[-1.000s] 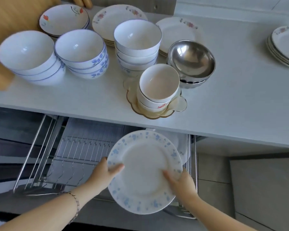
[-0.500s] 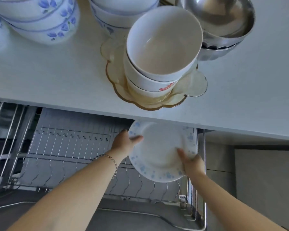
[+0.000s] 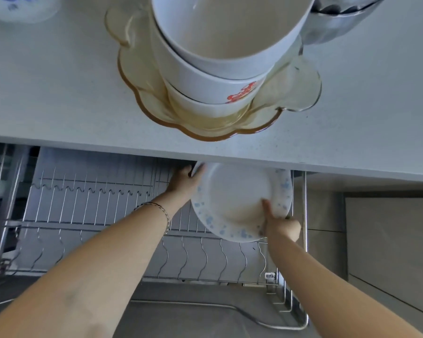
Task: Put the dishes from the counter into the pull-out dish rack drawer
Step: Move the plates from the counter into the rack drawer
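Note:
A white plate with blue flower specks stands tilted at the right end of the wire dish rack drawer, its top edge tucked under the counter's front edge. My left hand grips the plate's upper left rim. My right hand holds the lower right rim, thumb on the plate's face. On the counter above stands a stack of white bowls on an amber glass dish.
A steel bowl sits at the counter's top right and a blue-flowered bowl at the top left. The rack's wire slots left of the plate hold nothing. A cabinet front lies to the right of the drawer.
Both hands have carried the plate down and back into the right end of the rack, tilting it toward upright. The view has dropped closer to the counter edge.

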Motion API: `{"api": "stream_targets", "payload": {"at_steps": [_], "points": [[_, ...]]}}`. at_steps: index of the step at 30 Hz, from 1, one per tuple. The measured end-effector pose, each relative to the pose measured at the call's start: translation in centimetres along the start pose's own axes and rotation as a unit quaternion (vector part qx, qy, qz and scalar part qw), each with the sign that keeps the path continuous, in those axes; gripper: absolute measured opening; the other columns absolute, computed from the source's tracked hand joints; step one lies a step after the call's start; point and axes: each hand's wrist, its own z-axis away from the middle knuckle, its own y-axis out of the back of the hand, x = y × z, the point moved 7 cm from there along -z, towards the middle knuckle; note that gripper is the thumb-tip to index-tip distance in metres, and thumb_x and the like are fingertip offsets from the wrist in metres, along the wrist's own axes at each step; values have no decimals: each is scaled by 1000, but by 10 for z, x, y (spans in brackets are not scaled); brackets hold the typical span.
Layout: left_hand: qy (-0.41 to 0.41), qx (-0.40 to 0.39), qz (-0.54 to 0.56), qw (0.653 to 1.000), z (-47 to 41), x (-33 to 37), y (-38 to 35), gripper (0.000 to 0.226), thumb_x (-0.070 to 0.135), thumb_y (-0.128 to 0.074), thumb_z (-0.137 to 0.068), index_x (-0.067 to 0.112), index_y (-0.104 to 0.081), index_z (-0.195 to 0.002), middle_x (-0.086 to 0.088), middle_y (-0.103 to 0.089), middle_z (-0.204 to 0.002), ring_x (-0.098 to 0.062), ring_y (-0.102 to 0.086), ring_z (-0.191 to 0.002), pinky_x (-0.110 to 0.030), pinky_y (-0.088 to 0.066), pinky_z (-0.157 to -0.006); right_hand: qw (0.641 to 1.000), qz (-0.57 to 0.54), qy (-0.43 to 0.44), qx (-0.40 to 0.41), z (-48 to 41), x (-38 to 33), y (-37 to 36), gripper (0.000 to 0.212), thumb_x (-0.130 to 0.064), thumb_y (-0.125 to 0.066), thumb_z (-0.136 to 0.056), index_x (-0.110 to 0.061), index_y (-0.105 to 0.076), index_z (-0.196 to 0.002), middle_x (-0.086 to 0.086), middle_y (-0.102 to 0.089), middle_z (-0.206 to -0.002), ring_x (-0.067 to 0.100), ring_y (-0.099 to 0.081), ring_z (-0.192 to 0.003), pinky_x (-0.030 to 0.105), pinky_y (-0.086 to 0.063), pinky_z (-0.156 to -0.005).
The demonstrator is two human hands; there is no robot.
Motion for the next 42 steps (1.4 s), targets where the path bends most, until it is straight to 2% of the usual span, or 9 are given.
{"api": "stream_targets", "payload": {"at_steps": [6,10,13,17,23,25,31,36,42], "points": [[231,2,146,962,17,-64,-10,39,20,-38,-99,2,-50,-132,-18,-52,-138,-36,-51,-124,-42,-47,-98,998,-7,-58,-2,1,6,1,55,-54,-78,-61,-9,-57,-83,1,-48,-46,13,-43,-39,23,-26,-38],[236,1,109,966,23,-78,-31,41,16,-48,-96,4,-47,-135,-16,-50,-140,-34,-50,-124,-40,-45,-103,997,-12,-72,5,-5,8,-1,59,-56,-79,-58,-9,-48,-76,4,-49,-47,14,-46,-42,29,-39,-48],[182,108,113,971,37,-78,-33,36,12,-48,-92,8,-49,-128,-19,-49,-132,-36,-53,-117,-42,-47,-99,997,-32,-75,-5,-9,10,-5,59,-53,-81,-58,-9,-43,-67,4,-51,-53,19,-49,-44,32,-45,-39],[93,132,178,971,56,-72,-47,17,-3,-48,-86,9,-58,-94,-2,-59,-86,-24,-55,-85,-6,-45,-59,995,-60,-75,-19,-13,9,-10,63,-45,-83,-61,-2,-57,-99,7,-58,-72,23,-49,-53,37,-51,-62],[258,28,368,893,43,-85,-61,25,-12,-47,-86,2,-60,-71,-12,-61,-71,-23,-59,-65,-22,-53,-58,996,-56,-52,-36,-16,4,-10,66,-39,-80,-68,-1,-56,-117,5,-54,-71,18,-47,-49,27,-46,-34],[283,23,363,887,42,-86,-58,31,-9,-44,-88,5,-55,-62,-14,-61,-68,-22,-58,-58,-23,-55,-56,997,-55,-40,-38,-17,4,-8,65,-40,-77,-70,-1,-55,-118,6,-56,-76,22,-50,-54,28,-45,-40],[258,-11,327,909,39,-85,-43,27,-3,-37,-93,3,-63,-93,-16,-64,-96,-26,-62,-84,-35,-54,-63,994,-75,-38,-67,-15,12,-15,61,-33,-79,-71,1,-56,-116,3,-49,-65,18,-44,-45,17,-40,-24],[242,6,294,925,31,-93,-14,27,-3,-35,-95,-3,-61,-92,-14,-67,-80,-19,-64,-61,-28,-54,-44,994,-46,-23,-94,-9,11,-34,62,-35,-77,-72,1,-55,-118,2,-49,-63,19,-49,-47,23,-45,-29],[196,47,295,934,34,-75,-14,53,41,-20,-100,8,-51,-127,-18,-62,-123,-36,-62,-109,-46,-52,-91,996,-8,-5,-85,-5,7,-37,61,-42,-73,-74,0,-54,-115,3,-49,-53,16,-50,-41,27,-42,-37]]}}
